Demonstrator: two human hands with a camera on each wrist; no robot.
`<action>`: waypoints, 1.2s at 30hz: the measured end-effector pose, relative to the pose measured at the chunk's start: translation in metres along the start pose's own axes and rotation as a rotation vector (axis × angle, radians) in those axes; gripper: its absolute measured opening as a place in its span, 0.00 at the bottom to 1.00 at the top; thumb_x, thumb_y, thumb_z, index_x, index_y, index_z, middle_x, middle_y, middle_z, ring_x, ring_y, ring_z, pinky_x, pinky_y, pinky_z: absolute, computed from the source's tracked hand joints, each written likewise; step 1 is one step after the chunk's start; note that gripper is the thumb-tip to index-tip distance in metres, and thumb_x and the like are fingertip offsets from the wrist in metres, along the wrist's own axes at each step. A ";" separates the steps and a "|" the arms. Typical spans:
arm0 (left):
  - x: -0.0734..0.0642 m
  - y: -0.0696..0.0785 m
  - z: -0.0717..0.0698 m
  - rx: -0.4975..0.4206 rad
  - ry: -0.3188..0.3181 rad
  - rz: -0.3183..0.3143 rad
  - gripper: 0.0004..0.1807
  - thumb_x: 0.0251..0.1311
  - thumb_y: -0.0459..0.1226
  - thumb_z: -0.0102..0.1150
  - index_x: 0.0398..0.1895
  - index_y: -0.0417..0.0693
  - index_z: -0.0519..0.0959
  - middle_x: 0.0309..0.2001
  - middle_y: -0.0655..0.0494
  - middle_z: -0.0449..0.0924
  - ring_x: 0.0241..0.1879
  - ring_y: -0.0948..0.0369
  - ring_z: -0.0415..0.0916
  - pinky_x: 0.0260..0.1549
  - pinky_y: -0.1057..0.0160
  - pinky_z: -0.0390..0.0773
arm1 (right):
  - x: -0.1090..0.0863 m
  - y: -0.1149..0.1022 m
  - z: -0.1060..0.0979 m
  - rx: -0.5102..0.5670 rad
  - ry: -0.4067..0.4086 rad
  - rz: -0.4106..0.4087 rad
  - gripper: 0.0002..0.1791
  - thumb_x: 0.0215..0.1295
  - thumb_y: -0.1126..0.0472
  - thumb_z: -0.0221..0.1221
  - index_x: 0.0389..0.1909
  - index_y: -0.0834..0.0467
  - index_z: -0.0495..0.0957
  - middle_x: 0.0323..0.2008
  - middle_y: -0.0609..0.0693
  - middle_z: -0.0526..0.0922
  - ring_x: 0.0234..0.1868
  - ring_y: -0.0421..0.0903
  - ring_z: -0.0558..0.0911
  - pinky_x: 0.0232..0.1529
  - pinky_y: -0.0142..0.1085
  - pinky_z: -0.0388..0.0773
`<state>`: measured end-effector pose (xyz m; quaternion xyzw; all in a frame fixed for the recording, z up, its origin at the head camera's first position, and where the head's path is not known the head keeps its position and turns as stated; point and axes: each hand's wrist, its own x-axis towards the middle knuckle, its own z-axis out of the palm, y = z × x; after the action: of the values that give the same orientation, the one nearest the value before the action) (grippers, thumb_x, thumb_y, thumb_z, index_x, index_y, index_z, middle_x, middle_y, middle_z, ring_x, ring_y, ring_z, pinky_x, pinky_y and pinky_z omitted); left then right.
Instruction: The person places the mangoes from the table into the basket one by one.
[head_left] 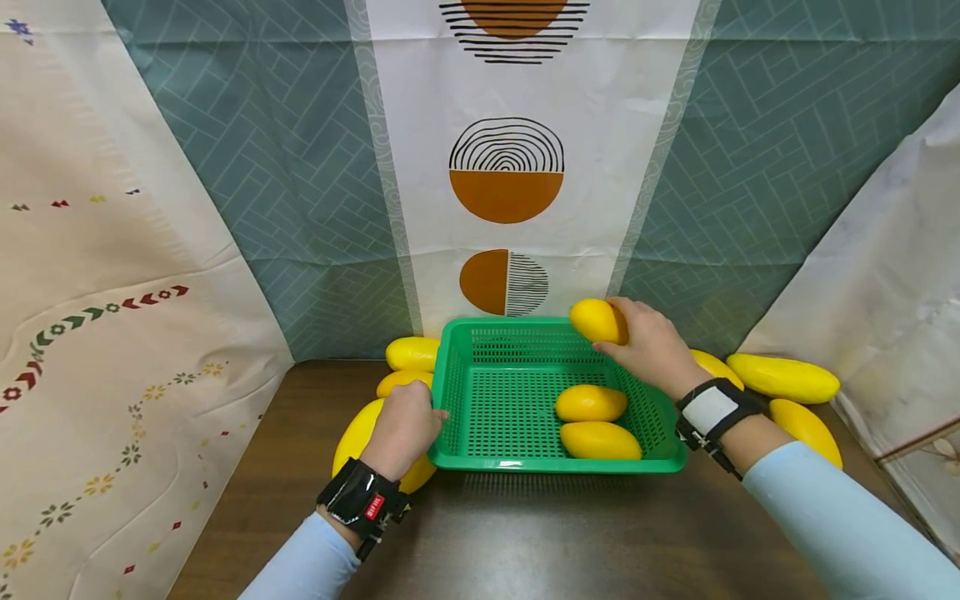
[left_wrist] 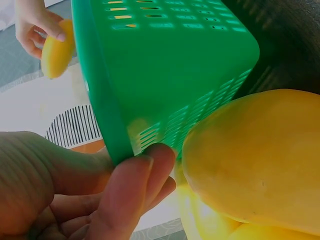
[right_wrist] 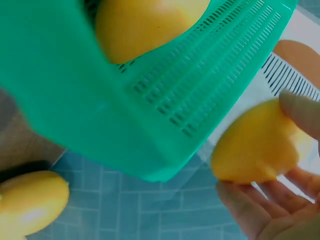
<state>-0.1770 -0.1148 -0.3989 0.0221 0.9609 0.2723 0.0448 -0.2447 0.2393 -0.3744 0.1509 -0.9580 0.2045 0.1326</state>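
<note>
A green plastic basket with slotted walls stands on the table, two yellow mangoes lying side by side in its right half. Over its back right corner, my right hand holds another mango between thumb and fingers, above the rim. The right wrist view shows this mango apart from the basket wall. At the basket's left side my left hand pinches the rim between thumb and fingers. A large yellow fruit lies close beside that hand, partly hidden by it in the head view.
Several yellow fruits line the basket's left side. More lie to its right, among them a long yellow fruit and a rounder one, partly behind the right forearm. A patterned cloth hangs behind the dark wooden table.
</note>
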 end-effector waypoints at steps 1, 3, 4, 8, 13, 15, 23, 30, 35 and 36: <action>0.000 0.000 0.000 0.002 0.001 0.002 0.13 0.55 0.39 0.64 0.32 0.36 0.75 0.19 0.53 0.71 0.16 0.62 0.70 0.16 0.67 0.72 | 0.002 -0.002 0.002 -0.004 -0.028 -0.009 0.39 0.52 0.47 0.67 0.62 0.57 0.63 0.49 0.54 0.74 0.42 0.49 0.74 0.39 0.44 0.73; 0.000 0.000 0.001 0.006 0.001 0.003 0.13 0.55 0.39 0.64 0.32 0.36 0.75 0.19 0.53 0.71 0.16 0.62 0.70 0.16 0.67 0.72 | 0.006 -0.005 0.005 -0.016 -0.083 -0.023 0.38 0.52 0.47 0.67 0.61 0.57 0.65 0.47 0.53 0.75 0.40 0.48 0.74 0.37 0.42 0.73; 0.001 0.000 0.001 0.009 0.001 0.004 0.13 0.55 0.39 0.64 0.31 0.36 0.75 0.19 0.53 0.71 0.16 0.62 0.70 0.16 0.67 0.72 | 0.008 -0.006 0.007 -0.021 -0.108 -0.029 0.38 0.51 0.47 0.67 0.61 0.57 0.65 0.46 0.52 0.75 0.38 0.47 0.75 0.36 0.41 0.73; 0.000 0.000 0.001 0.011 -0.003 -0.003 0.13 0.55 0.40 0.63 0.32 0.37 0.76 0.19 0.53 0.71 0.16 0.62 0.71 0.16 0.67 0.72 | 0.016 -0.009 0.014 -0.042 -0.207 -0.039 0.38 0.51 0.49 0.68 0.61 0.59 0.65 0.45 0.52 0.76 0.38 0.46 0.75 0.38 0.40 0.73; 0.000 0.001 0.001 0.004 -0.001 0.002 0.13 0.56 0.39 0.63 0.32 0.37 0.75 0.19 0.53 0.71 0.16 0.62 0.71 0.16 0.67 0.72 | 0.023 -0.009 0.024 -0.090 -0.328 -0.032 0.40 0.51 0.50 0.68 0.62 0.61 0.64 0.45 0.54 0.76 0.41 0.48 0.75 0.41 0.42 0.73; 0.000 0.001 0.001 0.003 0.005 0.008 0.13 0.55 0.39 0.63 0.31 0.37 0.76 0.19 0.53 0.71 0.16 0.62 0.71 0.16 0.68 0.72 | 0.025 -0.009 0.027 -0.110 -0.367 -0.037 0.39 0.51 0.51 0.68 0.61 0.63 0.65 0.45 0.55 0.76 0.41 0.49 0.75 0.40 0.42 0.73; 0.001 0.001 0.001 0.022 0.005 -0.007 0.14 0.55 0.40 0.63 0.32 0.37 0.75 0.19 0.53 0.71 0.16 0.62 0.70 0.16 0.67 0.72 | 0.029 -0.005 0.040 -0.168 -0.453 -0.036 0.36 0.52 0.49 0.67 0.57 0.64 0.67 0.41 0.53 0.75 0.37 0.47 0.74 0.38 0.40 0.72; 0.001 0.001 0.001 0.017 0.000 -0.031 0.14 0.55 0.41 0.64 0.32 0.37 0.75 0.19 0.53 0.71 0.16 0.62 0.70 0.16 0.67 0.72 | 0.029 0.000 0.051 -0.186 -0.500 -0.028 0.31 0.55 0.49 0.65 0.53 0.63 0.69 0.37 0.52 0.75 0.36 0.47 0.73 0.37 0.40 0.71; 0.001 0.000 0.002 0.006 0.001 -0.019 0.14 0.55 0.40 0.64 0.32 0.37 0.75 0.19 0.53 0.71 0.16 0.62 0.70 0.16 0.68 0.72 | 0.028 0.001 0.056 -0.187 -0.544 -0.006 0.33 0.57 0.48 0.63 0.57 0.65 0.67 0.39 0.53 0.75 0.39 0.49 0.73 0.38 0.40 0.71; 0.001 0.000 0.002 0.008 0.007 -0.009 0.14 0.55 0.40 0.64 0.32 0.37 0.76 0.19 0.54 0.71 0.16 0.62 0.70 0.16 0.68 0.72 | 0.028 0.002 0.057 -0.188 -0.550 -0.004 0.34 0.57 0.48 0.63 0.57 0.65 0.66 0.39 0.53 0.75 0.40 0.49 0.73 0.38 0.41 0.71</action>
<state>-0.1781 -0.1140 -0.4006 0.0172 0.9623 0.2681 0.0427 -0.2817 0.2095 -0.4164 0.1895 -0.9725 0.0661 -0.1184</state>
